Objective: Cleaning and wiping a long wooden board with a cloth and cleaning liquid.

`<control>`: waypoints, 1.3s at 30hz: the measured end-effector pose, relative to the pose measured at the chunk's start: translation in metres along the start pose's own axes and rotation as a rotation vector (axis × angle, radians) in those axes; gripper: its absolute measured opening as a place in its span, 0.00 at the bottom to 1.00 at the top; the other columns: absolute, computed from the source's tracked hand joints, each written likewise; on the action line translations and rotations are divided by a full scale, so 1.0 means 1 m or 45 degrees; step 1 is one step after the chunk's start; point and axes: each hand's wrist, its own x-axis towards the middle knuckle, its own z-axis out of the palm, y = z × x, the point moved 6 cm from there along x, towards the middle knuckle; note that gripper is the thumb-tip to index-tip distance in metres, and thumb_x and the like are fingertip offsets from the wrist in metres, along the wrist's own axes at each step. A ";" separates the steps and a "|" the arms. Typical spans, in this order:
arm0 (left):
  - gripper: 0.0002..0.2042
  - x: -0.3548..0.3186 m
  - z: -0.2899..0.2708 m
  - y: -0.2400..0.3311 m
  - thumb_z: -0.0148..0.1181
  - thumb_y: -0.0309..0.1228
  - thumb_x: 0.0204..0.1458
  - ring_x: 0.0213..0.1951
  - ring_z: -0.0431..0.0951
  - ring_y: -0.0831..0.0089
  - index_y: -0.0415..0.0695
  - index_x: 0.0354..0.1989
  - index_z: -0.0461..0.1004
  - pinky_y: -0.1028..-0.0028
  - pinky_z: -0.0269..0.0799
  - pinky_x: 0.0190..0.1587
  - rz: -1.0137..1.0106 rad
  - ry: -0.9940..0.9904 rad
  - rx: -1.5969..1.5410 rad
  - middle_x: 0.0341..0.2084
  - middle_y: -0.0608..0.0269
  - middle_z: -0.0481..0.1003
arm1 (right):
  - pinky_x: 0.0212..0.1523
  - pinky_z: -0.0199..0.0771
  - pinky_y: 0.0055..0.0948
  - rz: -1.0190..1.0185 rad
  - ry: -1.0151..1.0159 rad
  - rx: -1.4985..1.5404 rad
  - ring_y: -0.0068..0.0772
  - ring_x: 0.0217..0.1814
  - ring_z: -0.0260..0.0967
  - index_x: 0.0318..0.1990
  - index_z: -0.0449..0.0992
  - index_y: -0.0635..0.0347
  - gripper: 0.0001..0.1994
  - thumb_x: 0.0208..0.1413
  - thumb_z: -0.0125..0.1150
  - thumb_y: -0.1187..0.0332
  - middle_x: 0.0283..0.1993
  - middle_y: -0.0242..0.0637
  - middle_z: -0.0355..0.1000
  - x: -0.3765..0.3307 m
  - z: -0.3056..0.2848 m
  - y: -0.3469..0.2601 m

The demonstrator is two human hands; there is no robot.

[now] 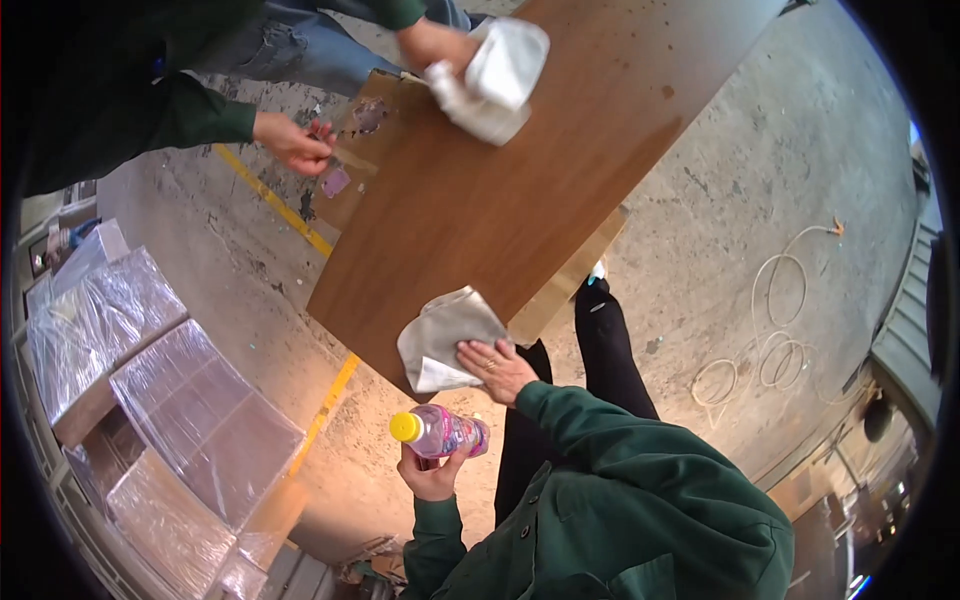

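Observation:
My left hand (432, 474) is wrapped round a clear plastic bottle (447, 436) with a yellow cap and a pink and purple label, held tilted beside the board's near corner. My right hand (496, 370) lies with its fingers flat on a pale grey cloth (450, 330), pressing it against the near end of a long brown board (480, 230). Across the board, a co-worker's hand (440, 45) holds a white cloth (508, 65) on the surface, blurred by motion. The co-worker's other hand (295, 143) hovers past the board's left edge, fingers partly curled.
Cardboard (365, 150) shows under the board. Film-wrapped boxes (205, 420) stand at the left. A yellow floor line (270, 205) runs beneath the board. A pale coiled hose (785, 360) lies on the concrete floor (760, 200) at the right.

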 end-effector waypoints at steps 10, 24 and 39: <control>0.33 0.008 -0.105 -0.052 0.68 0.24 0.25 0.40 0.70 0.68 0.35 0.46 0.60 0.70 0.66 0.43 0.053 0.061 0.059 0.38 0.55 0.67 | 0.59 0.40 0.41 0.714 0.828 -0.660 0.40 0.63 0.40 0.55 0.53 0.58 0.23 0.51 0.43 0.64 0.61 0.43 0.44 -0.026 -0.208 0.259; 0.33 0.008 -0.145 -0.065 0.68 0.24 0.25 0.38 0.70 0.67 0.34 0.45 0.60 0.69 0.67 0.42 0.088 0.181 0.028 0.37 0.54 0.68 | 0.54 0.47 0.35 0.085 0.063 0.109 0.22 0.62 0.42 0.57 0.51 0.54 0.30 0.43 0.49 0.60 0.61 0.26 0.45 0.012 0.110 -0.115; 0.32 0.008 -0.128 -0.076 0.69 0.26 0.24 0.37 0.70 0.71 0.35 0.43 0.62 0.72 0.66 0.41 0.053 0.075 -0.001 0.34 0.58 0.68 | 0.58 0.37 0.45 0.899 0.872 -0.932 0.39 0.63 0.39 0.55 0.52 0.60 0.27 0.47 0.46 0.61 0.60 0.42 0.46 0.032 -0.190 0.213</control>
